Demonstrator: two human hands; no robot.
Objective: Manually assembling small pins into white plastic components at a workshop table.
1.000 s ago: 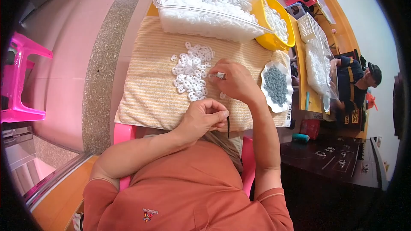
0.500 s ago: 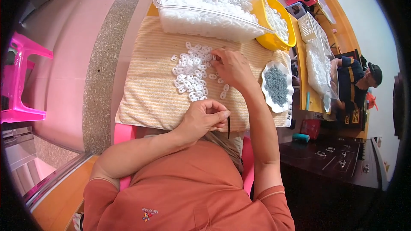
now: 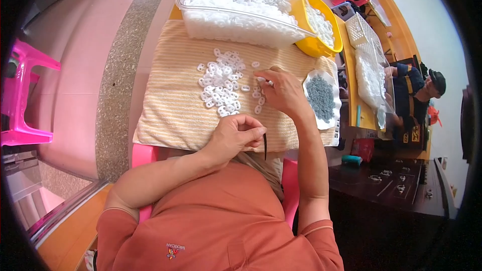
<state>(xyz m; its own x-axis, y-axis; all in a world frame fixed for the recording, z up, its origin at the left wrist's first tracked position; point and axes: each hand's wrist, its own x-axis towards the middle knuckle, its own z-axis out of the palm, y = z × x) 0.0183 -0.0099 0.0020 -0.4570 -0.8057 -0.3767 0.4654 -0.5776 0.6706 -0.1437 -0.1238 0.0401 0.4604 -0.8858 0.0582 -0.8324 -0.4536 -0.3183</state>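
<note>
A heap of small white plastic rings (image 3: 221,83) lies on a striped beige towel (image 3: 170,105). My right hand (image 3: 281,90) rests on the towel just right of the heap, its fingertips pinched on one white ring (image 3: 261,79). Closer to my body, my left hand (image 3: 236,133) sits at the towel's near edge, fingers curled around a thin dark pin-like tool (image 3: 264,145) that points down. A shallow white dish of small grey parts (image 3: 321,98) stands right of my right hand.
A large clear bin of white rings (image 3: 241,0) and a yellow bowl (image 3: 319,45) stand behind the towel. A white basket (image 3: 361,27) and another person (image 3: 416,90) are at the right. A pink stool (image 3: 25,95) stands on the floor at left.
My right hand went forward into the ring heap, then came back a little toward the right with a ring in its fingertips. My left hand stayed put.
</note>
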